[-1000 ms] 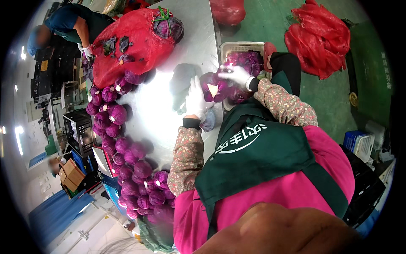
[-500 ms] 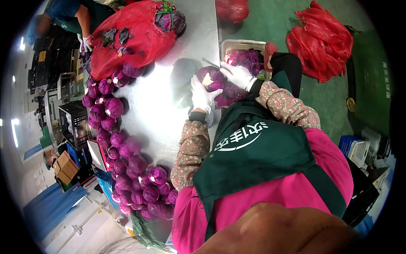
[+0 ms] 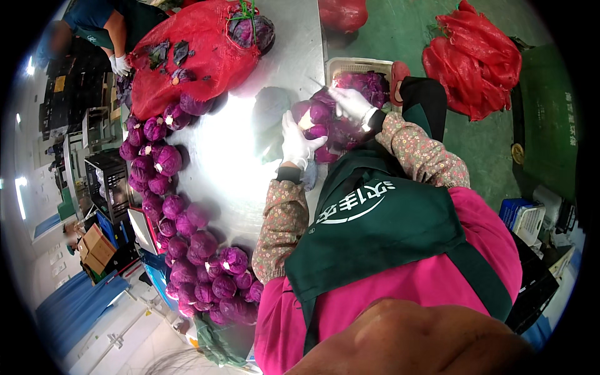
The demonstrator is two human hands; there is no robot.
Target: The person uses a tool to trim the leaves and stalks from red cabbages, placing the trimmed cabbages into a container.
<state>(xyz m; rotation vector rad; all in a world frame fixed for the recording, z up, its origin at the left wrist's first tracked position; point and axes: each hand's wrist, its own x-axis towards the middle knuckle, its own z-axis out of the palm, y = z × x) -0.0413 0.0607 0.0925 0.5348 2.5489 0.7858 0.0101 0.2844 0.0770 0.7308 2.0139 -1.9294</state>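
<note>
A red cabbage (image 3: 320,112) with a pale cut stem end sits at the right edge of the metal table, tilted toward me. My left hand (image 3: 296,142), in a white glove, grips its near left side with the thumb spread along it. My right hand (image 3: 353,105), also gloved in white, is closed at the cabbage's right side. From its fingers a thin knife (image 3: 317,82) points up and left; the handle is hidden in the glove. Loose purple leaves lie under and beside the cabbage, partly blurred.
Many red cabbages (image 3: 203,245) line the table's left side, below a red mesh sack (image 3: 194,56). A pale crate (image 3: 331,64) with purple leaves stands beyond my right hand. More red mesh (image 3: 474,62) lies on the green floor. A gloved co-worker (image 3: 103,28) stands far left.
My right hand has shifted slightly right and the knife has swung upward, away from the cabbage. The cabbage has turned a little, with leaves coming loose. The co-worker's hands have moved left.
</note>
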